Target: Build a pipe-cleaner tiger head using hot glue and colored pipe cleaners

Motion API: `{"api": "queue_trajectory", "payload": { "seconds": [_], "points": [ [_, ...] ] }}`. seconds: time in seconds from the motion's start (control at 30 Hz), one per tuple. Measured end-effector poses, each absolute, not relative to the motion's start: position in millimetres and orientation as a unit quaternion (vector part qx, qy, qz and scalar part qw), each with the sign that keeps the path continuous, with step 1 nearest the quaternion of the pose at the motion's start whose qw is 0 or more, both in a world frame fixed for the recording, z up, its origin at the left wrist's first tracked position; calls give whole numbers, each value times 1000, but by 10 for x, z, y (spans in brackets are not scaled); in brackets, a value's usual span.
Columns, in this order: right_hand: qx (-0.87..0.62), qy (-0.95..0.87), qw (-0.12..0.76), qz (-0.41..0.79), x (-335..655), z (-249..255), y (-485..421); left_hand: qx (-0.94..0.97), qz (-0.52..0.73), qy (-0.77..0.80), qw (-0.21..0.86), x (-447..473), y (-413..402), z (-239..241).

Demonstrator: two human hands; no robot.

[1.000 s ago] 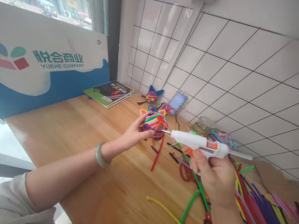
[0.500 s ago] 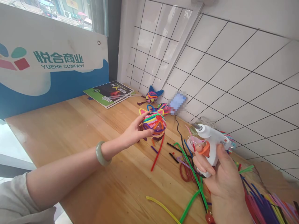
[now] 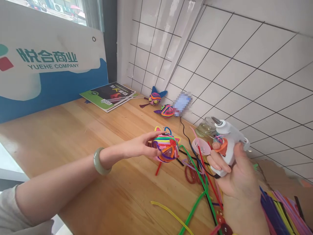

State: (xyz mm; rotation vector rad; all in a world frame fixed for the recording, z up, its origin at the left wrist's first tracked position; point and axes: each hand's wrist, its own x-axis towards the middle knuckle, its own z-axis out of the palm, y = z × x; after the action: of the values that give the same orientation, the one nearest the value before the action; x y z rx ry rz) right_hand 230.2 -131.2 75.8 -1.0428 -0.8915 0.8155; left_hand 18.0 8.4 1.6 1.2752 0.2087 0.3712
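My left hand (image 3: 144, 145) grips a round craft ornament (image 3: 167, 148) from its left side, thumb in front and fingers over the top. Stripes of coloured pipe cleaner cover the ornament, with ear-like loops on top and a red spiral on its front. A white glue gun (image 3: 230, 140) with an orange trigger is in my right hand (image 3: 234, 169), its nozzle pointing up and left, apart from the ornament. Below the ornament, a short red pipe cleaner (image 3: 158, 168) lies on the wooden table (image 3: 105, 192).
Two similar ornaments (image 3: 155, 98) stand by the tiled wall near a blurred-out screen (image 3: 182, 103). A booklet (image 3: 107, 96) lies at the back left. Around my right hand are a pink bowl (image 3: 204, 147), a glass jar (image 3: 205, 127), red-handled scissors (image 3: 190, 174) and many pipe cleaners (image 3: 281, 209).
My left hand has brought the ornament lower, nearer and slightly to the right. The glue gun has shifted a little right and upward. The view has swung slightly to the right.
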Motion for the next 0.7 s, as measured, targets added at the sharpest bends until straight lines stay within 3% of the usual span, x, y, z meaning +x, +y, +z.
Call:
{"api": "queue_trajectory", "payload": {
  "seconds": [0.23, 0.7],
  "points": [
    [-484, -376, 705, 359, 2304, 811, -1331, 569, 131, 78, 808, 149, 94, 66],
    [-430, -280, 799, 314, 2378, 950, -1472, 507, 131, 96, 846, 143, 131, 90]
  ]
}}
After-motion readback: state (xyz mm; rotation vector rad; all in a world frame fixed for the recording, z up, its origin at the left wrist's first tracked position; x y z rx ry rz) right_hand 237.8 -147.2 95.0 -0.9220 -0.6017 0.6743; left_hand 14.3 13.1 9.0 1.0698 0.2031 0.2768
